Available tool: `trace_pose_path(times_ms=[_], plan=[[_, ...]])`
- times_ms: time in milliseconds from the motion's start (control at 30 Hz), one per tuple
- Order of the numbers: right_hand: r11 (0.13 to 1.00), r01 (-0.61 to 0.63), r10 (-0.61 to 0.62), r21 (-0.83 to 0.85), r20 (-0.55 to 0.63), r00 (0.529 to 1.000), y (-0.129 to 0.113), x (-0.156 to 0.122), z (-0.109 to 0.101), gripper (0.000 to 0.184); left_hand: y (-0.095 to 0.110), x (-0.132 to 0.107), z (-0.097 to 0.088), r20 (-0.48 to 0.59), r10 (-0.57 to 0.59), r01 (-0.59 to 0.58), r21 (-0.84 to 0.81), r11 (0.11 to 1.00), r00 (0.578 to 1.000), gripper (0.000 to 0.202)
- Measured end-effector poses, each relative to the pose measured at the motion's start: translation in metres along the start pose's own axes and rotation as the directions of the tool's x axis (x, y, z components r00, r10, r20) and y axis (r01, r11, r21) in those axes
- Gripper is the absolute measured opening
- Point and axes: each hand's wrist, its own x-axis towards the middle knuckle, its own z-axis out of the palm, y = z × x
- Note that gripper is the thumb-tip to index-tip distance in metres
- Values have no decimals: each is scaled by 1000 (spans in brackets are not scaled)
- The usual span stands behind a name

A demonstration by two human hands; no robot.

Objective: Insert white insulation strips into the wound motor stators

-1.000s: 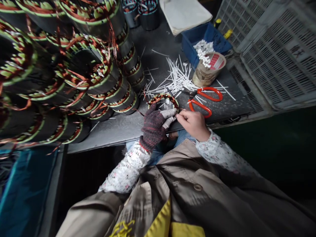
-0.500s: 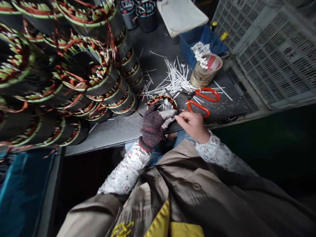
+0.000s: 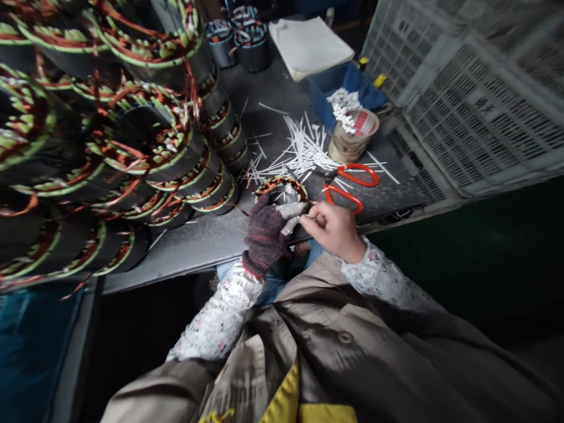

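A motor stator (image 3: 301,189) with a copper-wound rim stands at the bench's front edge. My left hand (image 3: 267,230), in a dark knitted glove with pale wrapping on some fingers, is closed on its near side. Close by on the right, my bare right hand (image 3: 333,228) is pinched at the left hand's fingertips; whatever lies between thumb and finger is too small to make out. Scissors with orange handles (image 3: 372,174) lie just behind the right hand. Thin white tubes (image 3: 303,148) are scattered behind the stator.
Stacked stators (image 3: 176,167) fill the left side. Toward the back right are a tape roll (image 3: 348,143) topped with small white pieces, a blue bin (image 3: 318,98) and a pad of paper (image 3: 311,46). Grey plastic crates (image 3: 473,126) border the right.
The whole view has shifted, so the bench things sit slightly lower and further left. The right hand's fingers look more curled; both hands stay at the stator.
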Motion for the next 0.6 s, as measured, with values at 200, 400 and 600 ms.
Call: trace_pose_path(times_ms=[200, 400, 600], plan=[[944, 44, -108, 327, 180, 978, -15, 2, -22, 33, 3, 4, -3, -39, 97, -95, 59, 994, 995, 22], [665, -139, -197, 733, 353, 915, -13, 0, -33, 50, 3, 5, -5, -60, 151, -137, 193, 971, 987, 15], [492, -388, 139, 779, 369, 919, -13, 1, -39, 50, 3, 1, 3, -27, 140, -126, 291, 948, 990, 14]])
